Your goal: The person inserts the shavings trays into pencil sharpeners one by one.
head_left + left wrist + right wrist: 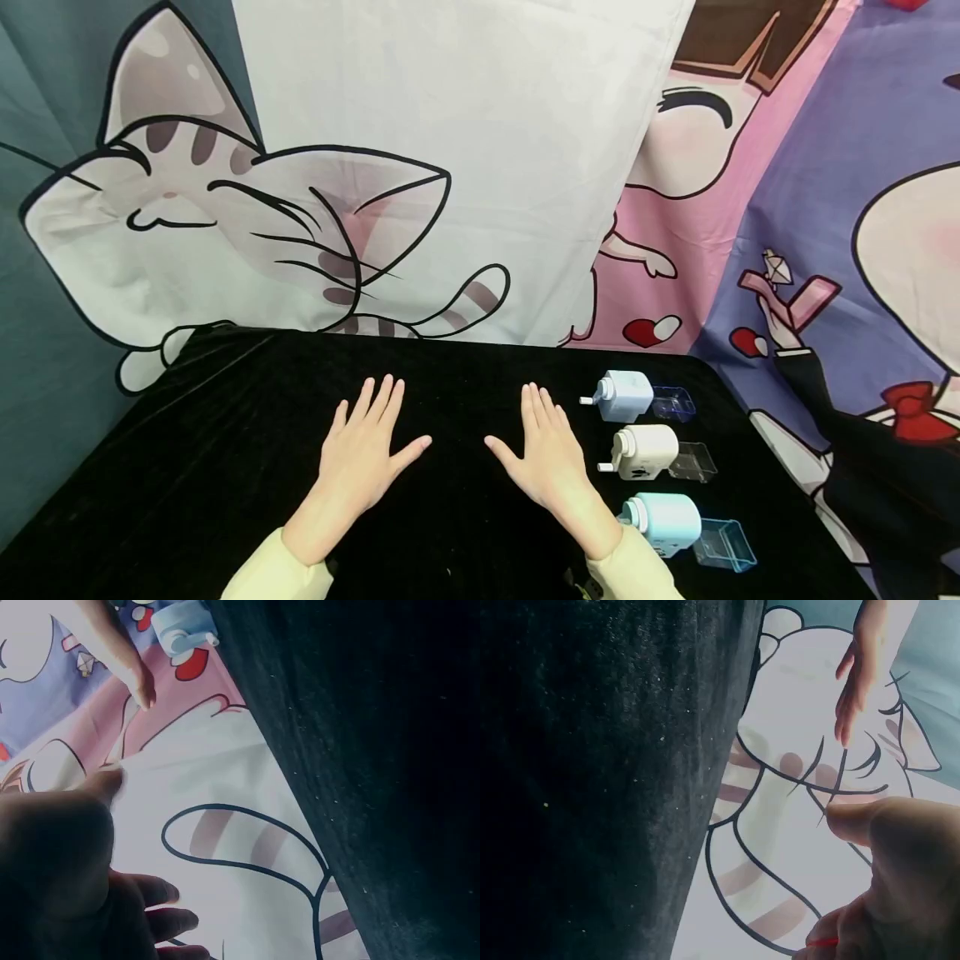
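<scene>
My left hand [358, 458] is held palm down over the black cloth, fingers straight and thumb spread toward the middle. Opposite it, the right hand [549, 458] has the same pose, its thumb pointing inward. Neither holds anything. Both also show in the left wrist view, the left hand [67, 877] dark and close. Right of the right hand stand three crank pencil sharpeners: a pale blue one [626, 397] at the back, a cream one [651, 452] in the middle and a light turquoise one [667, 521] in front, partly behind the right forearm.
Beside the sharpeners sit clear drawers: a blue-tinted one [673, 403], a colourless one [693, 462] and a turquoise-tinted one [724, 546]. A black cloth [225, 467] covers the table. Behind it hangs a printed curtain [465, 100] with cartoon figures.
</scene>
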Demonstrator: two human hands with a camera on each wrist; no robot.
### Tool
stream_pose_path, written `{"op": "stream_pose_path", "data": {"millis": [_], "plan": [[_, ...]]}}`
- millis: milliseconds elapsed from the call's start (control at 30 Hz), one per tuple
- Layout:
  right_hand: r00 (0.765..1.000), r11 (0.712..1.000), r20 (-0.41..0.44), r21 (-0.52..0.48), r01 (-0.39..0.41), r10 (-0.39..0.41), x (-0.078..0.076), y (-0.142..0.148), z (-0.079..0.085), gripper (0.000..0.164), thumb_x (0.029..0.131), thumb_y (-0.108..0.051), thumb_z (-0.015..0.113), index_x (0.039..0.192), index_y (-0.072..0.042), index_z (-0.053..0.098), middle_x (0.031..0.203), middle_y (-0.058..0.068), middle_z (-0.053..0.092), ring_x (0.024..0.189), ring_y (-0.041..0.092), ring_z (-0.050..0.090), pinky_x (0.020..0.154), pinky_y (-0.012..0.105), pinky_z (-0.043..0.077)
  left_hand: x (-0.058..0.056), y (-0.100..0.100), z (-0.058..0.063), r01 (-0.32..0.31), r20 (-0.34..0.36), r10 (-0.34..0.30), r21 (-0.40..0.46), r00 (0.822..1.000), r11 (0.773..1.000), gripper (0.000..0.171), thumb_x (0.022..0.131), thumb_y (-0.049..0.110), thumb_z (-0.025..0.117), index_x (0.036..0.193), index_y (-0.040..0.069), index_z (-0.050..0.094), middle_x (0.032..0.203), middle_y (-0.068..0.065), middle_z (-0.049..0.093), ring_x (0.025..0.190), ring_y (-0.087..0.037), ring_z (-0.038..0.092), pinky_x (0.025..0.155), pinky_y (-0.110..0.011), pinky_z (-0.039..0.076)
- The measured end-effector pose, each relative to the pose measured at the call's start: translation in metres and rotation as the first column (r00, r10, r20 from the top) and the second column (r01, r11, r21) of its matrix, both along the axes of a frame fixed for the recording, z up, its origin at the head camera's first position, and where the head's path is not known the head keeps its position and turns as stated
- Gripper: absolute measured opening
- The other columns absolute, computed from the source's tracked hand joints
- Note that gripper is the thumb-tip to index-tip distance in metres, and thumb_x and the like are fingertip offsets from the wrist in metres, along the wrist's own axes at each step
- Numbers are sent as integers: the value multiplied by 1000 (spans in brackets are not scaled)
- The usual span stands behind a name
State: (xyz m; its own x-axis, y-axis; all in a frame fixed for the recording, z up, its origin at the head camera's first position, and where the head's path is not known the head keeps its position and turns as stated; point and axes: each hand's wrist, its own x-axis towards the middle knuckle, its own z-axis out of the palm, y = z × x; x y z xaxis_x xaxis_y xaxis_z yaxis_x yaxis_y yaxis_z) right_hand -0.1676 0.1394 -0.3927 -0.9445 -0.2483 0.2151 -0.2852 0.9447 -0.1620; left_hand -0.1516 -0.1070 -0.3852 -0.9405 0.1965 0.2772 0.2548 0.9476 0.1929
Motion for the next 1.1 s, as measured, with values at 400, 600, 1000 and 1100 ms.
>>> {"op": "stream_pose_path", "data": {"millis": [400,600,1000,1100], "plan": [[999,997,-32,-66,-35,33,-5,5,21,74,85,-44,58,135,5,35,138,21,39,128,29,32,105,44,27,-10,13,11,93,-240,-76,61,968,994,51,83,32,62,122,0,54,124,-16,55,118,-30,45,93,-46,40],[999,994,-45,-109,1,-6,-7,7,33,73,80,-48,63,131,1,44,132,18,48,119,30,44,95,45,39,-15,21,17,127,-306,-98,77,947,989,45,81,29,65,116,2,58,115,-14,61,109,-27,51,84,-42,47],[992,994,-126,-109,-8,-6,-21,26,56,56,68,-37,77,110,-3,62,102,16,66,89,30,61,73,46,49,-29,41,33,195,-377,-137,120,916,974,38,76,27,70,107,5,62,100,-8,65,90,-23,56,64,-36,51],[993,996,-114,-89,-3,-7,-26,33,60,55,67,-35,77,109,-4,63,101,16,66,88,31,61,72,47,49,-32,48,35,203,-370,-141,132,918,970,38,76,28,69,106,5,62,99,-7,65,90,-22,55,62,-36,51]]}}
